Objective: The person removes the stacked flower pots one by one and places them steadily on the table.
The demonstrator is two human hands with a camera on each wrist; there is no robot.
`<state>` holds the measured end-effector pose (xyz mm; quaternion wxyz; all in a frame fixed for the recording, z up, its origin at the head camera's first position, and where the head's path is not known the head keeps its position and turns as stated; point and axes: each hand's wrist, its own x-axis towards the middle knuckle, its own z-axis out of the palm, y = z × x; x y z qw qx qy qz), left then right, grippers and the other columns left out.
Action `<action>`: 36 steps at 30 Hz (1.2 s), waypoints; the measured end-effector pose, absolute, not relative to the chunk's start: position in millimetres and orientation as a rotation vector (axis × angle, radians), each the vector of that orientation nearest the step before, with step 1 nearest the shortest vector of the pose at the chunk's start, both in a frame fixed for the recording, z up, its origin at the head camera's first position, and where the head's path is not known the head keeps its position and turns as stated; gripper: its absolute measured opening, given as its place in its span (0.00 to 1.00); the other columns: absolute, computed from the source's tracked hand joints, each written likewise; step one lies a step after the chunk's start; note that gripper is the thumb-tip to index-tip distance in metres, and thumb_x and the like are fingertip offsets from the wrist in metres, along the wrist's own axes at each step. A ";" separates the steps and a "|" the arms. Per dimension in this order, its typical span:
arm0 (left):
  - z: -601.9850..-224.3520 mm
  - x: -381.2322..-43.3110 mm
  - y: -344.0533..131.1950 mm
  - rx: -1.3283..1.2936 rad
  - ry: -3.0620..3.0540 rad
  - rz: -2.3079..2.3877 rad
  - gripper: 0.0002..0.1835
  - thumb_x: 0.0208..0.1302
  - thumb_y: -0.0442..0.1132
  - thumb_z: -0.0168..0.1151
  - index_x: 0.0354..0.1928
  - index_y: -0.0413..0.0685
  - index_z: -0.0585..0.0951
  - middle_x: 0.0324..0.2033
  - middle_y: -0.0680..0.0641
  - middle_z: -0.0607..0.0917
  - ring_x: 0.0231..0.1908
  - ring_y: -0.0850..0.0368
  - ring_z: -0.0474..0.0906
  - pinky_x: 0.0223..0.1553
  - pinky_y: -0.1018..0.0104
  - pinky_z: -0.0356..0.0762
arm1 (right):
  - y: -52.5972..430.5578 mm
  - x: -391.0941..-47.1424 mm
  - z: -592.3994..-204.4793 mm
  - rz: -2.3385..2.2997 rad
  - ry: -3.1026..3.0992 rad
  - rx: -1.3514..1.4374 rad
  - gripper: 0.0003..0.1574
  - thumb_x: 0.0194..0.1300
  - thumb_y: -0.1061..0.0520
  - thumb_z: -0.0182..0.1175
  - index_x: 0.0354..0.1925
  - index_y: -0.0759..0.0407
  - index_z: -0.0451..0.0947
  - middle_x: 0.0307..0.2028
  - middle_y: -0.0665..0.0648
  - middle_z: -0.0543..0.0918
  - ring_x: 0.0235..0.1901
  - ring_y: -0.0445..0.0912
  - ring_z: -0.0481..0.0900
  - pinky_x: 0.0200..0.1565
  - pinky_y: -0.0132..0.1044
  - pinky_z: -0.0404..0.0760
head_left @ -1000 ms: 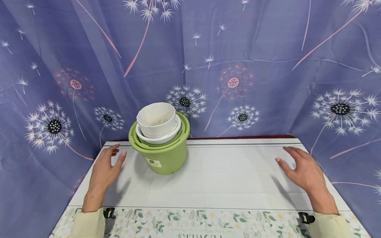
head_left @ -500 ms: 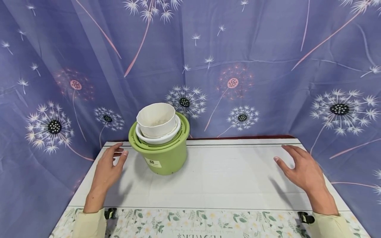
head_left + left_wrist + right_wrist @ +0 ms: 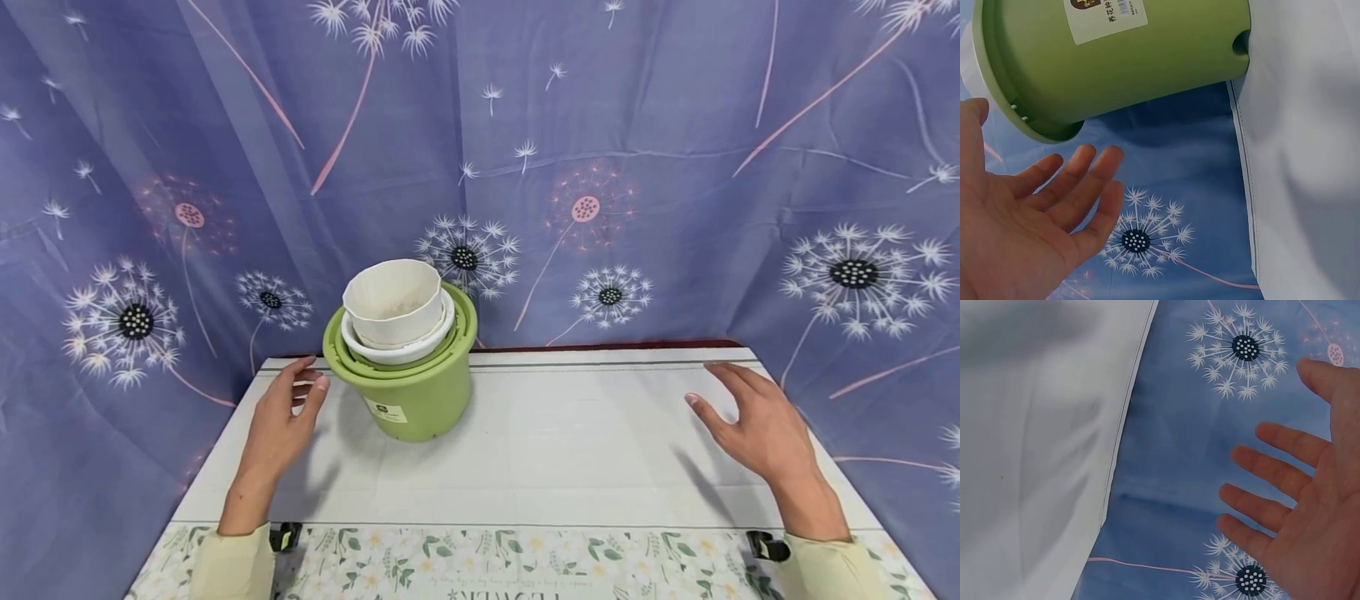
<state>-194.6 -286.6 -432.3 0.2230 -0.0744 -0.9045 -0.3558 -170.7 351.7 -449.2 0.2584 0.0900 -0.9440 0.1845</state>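
Observation:
A stack of nested flower pots stands at the back left of the table. Outermost is a green pot (image 3: 423, 404) with a paper label (image 3: 1107, 17). Inside it sit a further green rim, a white round pot (image 3: 401, 353) and, on top, a cream faceted pot (image 3: 393, 302), slightly tilted. My left hand (image 3: 279, 425) hovers just left of the stack, apart from it, fingers relaxed and thumb spread. In the left wrist view its palm shows bare below the green pot's rim. Over the right part of the table my right hand (image 3: 765, 429) hovers with fingers extended, holding nothing.
A white cloth with a floral front band (image 3: 450, 554) covers the table (image 3: 570, 450). Behind and at both sides hangs a purple-blue curtain (image 3: 675, 208) with dandelion prints, close to the stack. Dark clips (image 3: 285, 537) sit at the sleeve cuffs.
My left hand has drifted right, closer to the green pot. My right hand has shifted slightly left. The pots have stayed in place.

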 end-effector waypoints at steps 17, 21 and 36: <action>-427.2 -202.1 -279.1 -0.239 -2.565 -1.069 0.31 0.85 0.54 0.50 0.81 0.48 0.65 0.60 0.40 0.82 0.55 0.41 0.85 0.53 0.51 0.82 | 338.7 -172.6 -444.4 0.526 -2.551 0.267 0.38 0.70 0.44 0.72 0.69 0.62 0.77 0.64 0.73 0.79 0.58 0.74 0.76 0.54 0.71 0.73; -425.8 -203.6 -278.2 -0.247 -2.559 -1.090 0.30 0.86 0.54 0.50 0.80 0.46 0.66 0.59 0.41 0.82 0.53 0.43 0.86 0.52 0.59 0.82 | 336.4 -172.8 -444.4 0.529 -2.560 0.260 0.38 0.69 0.44 0.72 0.69 0.62 0.77 0.64 0.73 0.78 0.59 0.75 0.76 0.53 0.71 0.73; -417.5 -206.5 -278.3 -0.213 -2.515 -1.178 0.28 0.82 0.53 0.57 0.73 0.43 0.74 0.51 0.42 0.88 0.43 0.75 0.83 0.46 0.83 0.76 | 328.3 -176.0 -438.9 0.525 -2.563 0.283 0.38 0.70 0.45 0.71 0.70 0.62 0.76 0.65 0.72 0.78 0.60 0.73 0.76 0.54 0.71 0.74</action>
